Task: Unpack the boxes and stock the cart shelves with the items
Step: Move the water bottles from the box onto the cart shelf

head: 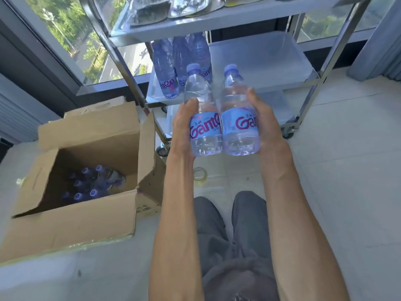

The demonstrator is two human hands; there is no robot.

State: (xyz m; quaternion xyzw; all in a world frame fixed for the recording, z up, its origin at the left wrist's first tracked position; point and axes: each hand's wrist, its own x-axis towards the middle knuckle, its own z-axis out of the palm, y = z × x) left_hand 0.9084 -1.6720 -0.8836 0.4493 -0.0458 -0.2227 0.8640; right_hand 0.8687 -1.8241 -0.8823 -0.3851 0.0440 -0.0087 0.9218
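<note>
My left hand point(183, 124) grips a clear water bottle point(202, 118) with a blue label and blue cap. My right hand point(263, 122) grips a second water bottle point(238, 118) of the same kind. Both bottles are held upright, side by side and touching, just in front of the steel cart's middle shelf point(260, 61). Several identical bottles point(173, 61) stand at the left end of that shelf. An open cardboard box point(86, 170) on the floor to my left holds several more bottles point(93, 183), caps up.
The cart's top shelf point(195, 25) carries foil packets point(169, 7). A lower shelf point(280, 105) and caster wheels point(288, 132) sit below. A roll of tape point(199, 173) lies on the tiled floor by my knees point(227, 224). A window runs behind the cart.
</note>
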